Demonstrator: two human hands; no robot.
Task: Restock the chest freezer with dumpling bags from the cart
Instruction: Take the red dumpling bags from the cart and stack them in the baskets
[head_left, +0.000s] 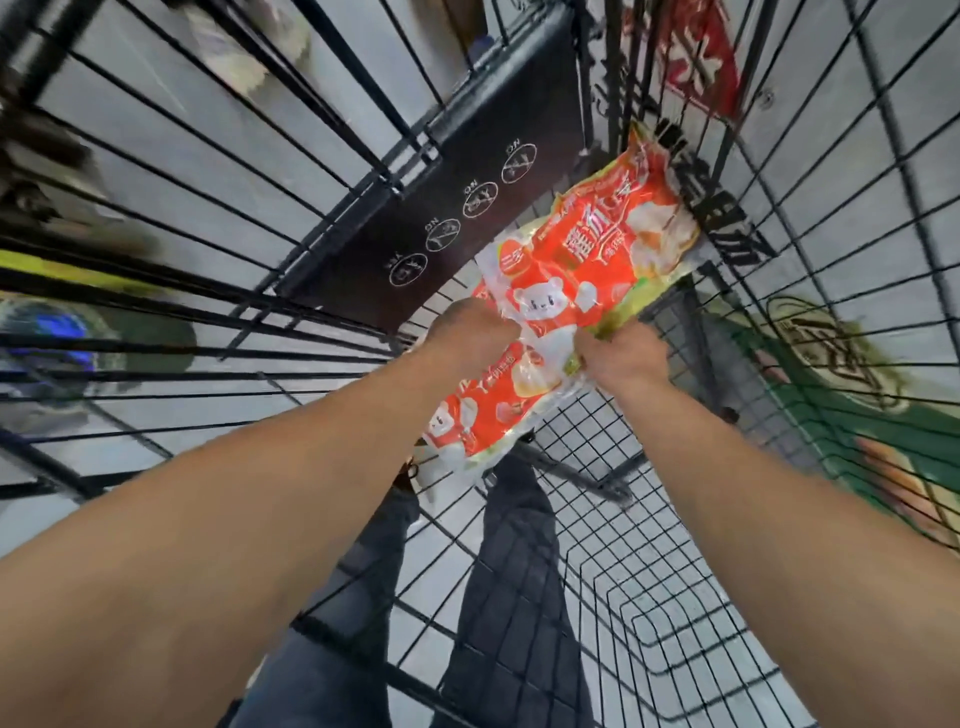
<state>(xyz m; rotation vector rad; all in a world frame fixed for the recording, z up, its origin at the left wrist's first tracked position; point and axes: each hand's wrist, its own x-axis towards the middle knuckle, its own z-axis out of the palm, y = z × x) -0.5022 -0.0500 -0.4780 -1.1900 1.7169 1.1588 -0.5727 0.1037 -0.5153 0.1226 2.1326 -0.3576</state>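
Hands (550, 343) on dumpling bags (582, 260) (wire cart (649, 597))

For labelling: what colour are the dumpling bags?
Mostly orange-red with white, on the dumpling bags; head view.

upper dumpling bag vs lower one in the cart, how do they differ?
The upper dumpling bag lies on top, its printed front almost fully in view; the lower dumpling bag sits partly under it and under the hands. The upper bag reaches toward the cart's far wall; the lower lies nearer the person. The left hand and right hand take their grip where the bags overlap. Both share the orange-red print with a white bear.
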